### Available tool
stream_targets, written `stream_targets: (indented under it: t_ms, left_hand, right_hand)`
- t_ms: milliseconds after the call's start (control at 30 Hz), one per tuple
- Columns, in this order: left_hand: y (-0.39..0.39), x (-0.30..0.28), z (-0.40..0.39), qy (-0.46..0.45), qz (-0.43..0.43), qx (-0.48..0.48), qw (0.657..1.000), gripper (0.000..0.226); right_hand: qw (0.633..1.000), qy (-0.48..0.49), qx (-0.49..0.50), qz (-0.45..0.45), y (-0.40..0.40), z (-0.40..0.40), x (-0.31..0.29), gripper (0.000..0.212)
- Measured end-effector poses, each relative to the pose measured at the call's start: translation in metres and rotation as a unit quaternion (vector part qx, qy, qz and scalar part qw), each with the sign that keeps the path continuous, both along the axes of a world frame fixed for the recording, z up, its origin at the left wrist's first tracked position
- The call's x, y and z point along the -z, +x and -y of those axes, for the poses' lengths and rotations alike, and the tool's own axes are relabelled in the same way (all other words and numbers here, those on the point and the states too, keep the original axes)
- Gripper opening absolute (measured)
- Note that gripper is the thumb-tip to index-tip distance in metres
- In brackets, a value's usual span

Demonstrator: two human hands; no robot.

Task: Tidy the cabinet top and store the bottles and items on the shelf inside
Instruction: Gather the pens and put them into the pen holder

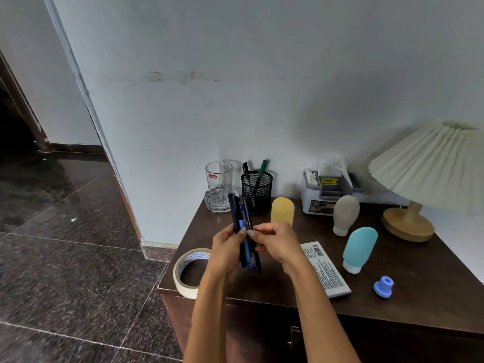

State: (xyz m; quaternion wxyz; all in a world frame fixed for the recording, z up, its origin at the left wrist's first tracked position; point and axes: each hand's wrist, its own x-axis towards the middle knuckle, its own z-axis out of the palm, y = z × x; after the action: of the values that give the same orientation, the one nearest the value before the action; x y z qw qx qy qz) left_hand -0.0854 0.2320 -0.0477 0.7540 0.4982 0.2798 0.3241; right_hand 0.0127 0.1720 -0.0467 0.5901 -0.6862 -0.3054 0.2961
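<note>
A bundle of dark and blue pens [242, 218] stands nearly upright above the dark wooden cabinet top [408, 279]. My left hand [227, 248] grips the bundle from the left, and my right hand [275, 243] pinches it from the right. Behind my hands stands a yellow squeeze bottle [282, 210]. A beige bottle [345, 215] and a blue bottle [359, 248] stand cap-down to the right. A black mesh pen cup [256, 192] holds two pens at the back. A small blue cap [383, 286] lies near the front edge.
A roll of masking tape [187, 273] lies at the front left corner. A white booklet [326, 271] lies flat under my right wrist. A glass tumbler [218, 186], a grey organiser box [327, 192] and a pleated lamp [429, 169] line the back wall. Cabinet doors [262, 334] are below.
</note>
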Motion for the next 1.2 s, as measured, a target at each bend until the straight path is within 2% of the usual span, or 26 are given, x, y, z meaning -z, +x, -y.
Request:
stream_targets:
  t_ms: [167,467,700,867,1033,1200]
  left_hand:
    - [0.004,-0.002,0.003,-0.025,0.013,0.008,1.000,0.024]
    - [0.004,-0.019,0.015,-0.058,0.007,-0.030,0.998,0.029]
    - [-0.003,-0.020,0.005,-0.050,0.050,0.047,0.996,0.027]
    - [-0.005,-0.024,0.000,-0.033,0.071,0.035,0.996,0.024]
    - [0.000,-0.026,-0.014,0.061,0.034,-0.017,0.997,0.021]
    - [0.014,-0.042,-0.023,0.185,-0.013,-0.076,0.980,0.023]
  right_hand:
    - [0.999,-0.018,-0.006,0.036,0.002,0.001,0.000,0.021]
    - [0.999,-0.007,-0.040,-0.002,0.002,0.003,-0.001,0.018]
    - [0.999,0.005,-0.034,0.008,0.004,0.000,-0.011,0.022]
    - [0.997,0.000,-0.049,0.057,0.009,-0.005,-0.018,0.015]
    - [0.995,-0.007,-0.040,0.086,0.015,-0.011,-0.033,0.008]
    - [0.992,-0.009,-0.010,0.125,0.025,-0.022,-0.059,0.027]
